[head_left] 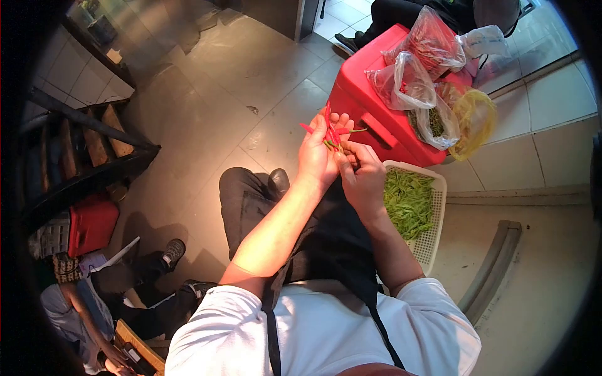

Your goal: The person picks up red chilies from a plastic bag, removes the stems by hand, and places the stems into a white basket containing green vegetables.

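Note:
Several red chilies [337, 134] lie in my left hand [318, 149], whose fingers are curled around them with the palm turned up. My right hand [362, 166] is beside it, thumb and fingers pinched together at the lower ends of the chilies, near a green stem. Both hands are held above my lap and dark apron. To the right of my right hand, a white perforated basket [441, 210] holds green leafy vegetables [407, 203].
A red box [364, 94] ahead on the right carries plastic bags [429, 47], one of them yellow [475, 119]. Dark steps [94, 141] stand at the left. One person [94, 307] sits at lower left, and another person's dark-clothed leg [389, 22] shows beyond the box.

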